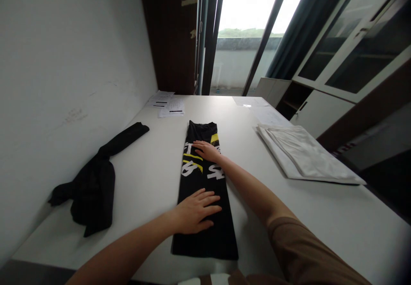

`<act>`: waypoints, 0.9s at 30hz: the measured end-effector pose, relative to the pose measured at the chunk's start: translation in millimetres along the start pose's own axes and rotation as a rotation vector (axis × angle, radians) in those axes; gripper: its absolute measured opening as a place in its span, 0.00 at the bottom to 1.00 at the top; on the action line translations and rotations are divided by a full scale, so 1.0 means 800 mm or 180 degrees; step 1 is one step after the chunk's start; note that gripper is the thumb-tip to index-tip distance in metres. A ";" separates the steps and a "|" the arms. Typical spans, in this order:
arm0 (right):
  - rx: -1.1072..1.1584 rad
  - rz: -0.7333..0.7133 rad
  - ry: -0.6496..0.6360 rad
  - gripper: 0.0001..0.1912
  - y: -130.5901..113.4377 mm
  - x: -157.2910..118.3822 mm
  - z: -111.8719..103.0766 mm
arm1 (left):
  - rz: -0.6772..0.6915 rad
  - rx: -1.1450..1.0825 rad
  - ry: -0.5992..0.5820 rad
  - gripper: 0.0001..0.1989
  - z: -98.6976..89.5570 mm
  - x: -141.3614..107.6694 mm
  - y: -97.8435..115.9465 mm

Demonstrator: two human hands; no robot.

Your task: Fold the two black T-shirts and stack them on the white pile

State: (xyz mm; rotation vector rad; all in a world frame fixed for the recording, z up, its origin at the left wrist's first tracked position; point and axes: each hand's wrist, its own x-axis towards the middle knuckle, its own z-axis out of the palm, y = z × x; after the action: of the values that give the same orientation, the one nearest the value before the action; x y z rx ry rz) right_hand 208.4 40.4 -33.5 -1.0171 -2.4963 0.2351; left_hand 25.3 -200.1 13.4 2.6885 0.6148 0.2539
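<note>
A black garment with white and yellow print (205,246) lies folded into a long strip on the white table, running away from me. Its exact kind I cannot tell. On its plain near half rests my left hand (197,212), palm down, fingers spread. Farther up, over the printed part, my right hand (207,150) lies flat with its fingers stretched out to the left. Neither hand grips the cloth. Parts of the print are hidden under the right hand and forearm.
A crumpled black cloth (96,182) lies at the left by the wall. Folded white fabric (305,152) is at the right. Papers (171,106) lie at the far left corner, more sheets (269,115) at the far right. White cabinets (324,109) stand beyond the right edge.
</note>
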 end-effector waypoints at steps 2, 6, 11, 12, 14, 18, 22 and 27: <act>0.0000 -0.0010 0.0014 0.23 0.001 0.000 0.001 | 0.0006 0.0000 0.0006 0.27 0.000 0.000 0.000; -0.0026 0.0008 0.0003 0.23 0.003 0.000 0.002 | 0.0011 -0.0018 0.0030 0.27 -0.001 0.000 -0.001; -0.0028 -0.0025 0.0025 0.23 0.003 0.000 0.002 | 0.0009 -0.0057 0.0006 0.27 -0.002 -0.001 0.000; -0.0028 -0.0020 0.0022 0.23 0.003 -0.001 0.002 | 0.0005 -0.0065 0.0003 0.26 -0.003 -0.001 0.000; -0.0021 -0.0008 0.0015 0.23 0.003 -0.001 0.002 | -0.0001 -0.0072 -0.0010 0.27 -0.003 0.000 0.000; 0.0011 -0.0049 0.0050 0.23 0.002 -0.001 0.002 | -0.0008 -0.0052 -0.0038 0.27 -0.003 0.000 0.000; 0.0055 -0.0058 0.0190 0.20 -0.001 -0.001 -0.003 | 0.0020 -0.0055 -0.0016 0.26 -0.002 0.000 -0.001; -0.0311 0.0997 0.0887 0.18 -0.001 -0.001 -0.020 | 0.0021 -0.0062 0.0005 0.27 0.002 -0.001 -0.002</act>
State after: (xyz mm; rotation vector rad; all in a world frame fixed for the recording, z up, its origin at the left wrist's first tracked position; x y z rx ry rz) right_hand 215.2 38.9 -19.4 -1.3793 -2.1110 0.0583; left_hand 24.0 -199.4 11.1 2.6723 0.6010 0.2626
